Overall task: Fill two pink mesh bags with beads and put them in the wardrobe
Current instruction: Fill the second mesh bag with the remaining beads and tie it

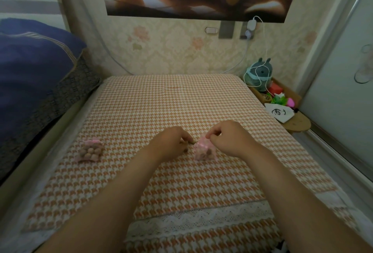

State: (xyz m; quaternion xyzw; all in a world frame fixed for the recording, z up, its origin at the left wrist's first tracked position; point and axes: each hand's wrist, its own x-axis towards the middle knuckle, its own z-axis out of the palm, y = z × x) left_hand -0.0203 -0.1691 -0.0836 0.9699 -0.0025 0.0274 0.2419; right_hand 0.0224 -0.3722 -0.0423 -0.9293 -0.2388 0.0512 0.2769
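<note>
Two pink mesh bags lie on the checked orange-and-white cloth [161, 101]. The left bag [89, 150] is full of brown beads and tied with a pink ribbon; no hand touches it. The second pink mesh bag [202, 151] lies in the middle, between my hands, with a few brown beads inside. My right hand [228, 138] pinches its pink ribbon at the top. My left hand [171, 141] is curled just left of the bag, its fingertips pinching small brown beads [191, 143] close to the bag's mouth.
A dark blue pillow [30, 67] lies on the bed at the left. At the right, a wooden shelf [298, 124] holds a grey plush toy [260, 73], a white pouch and coloured bits. A pale sliding door [347, 75] stands at the far right.
</note>
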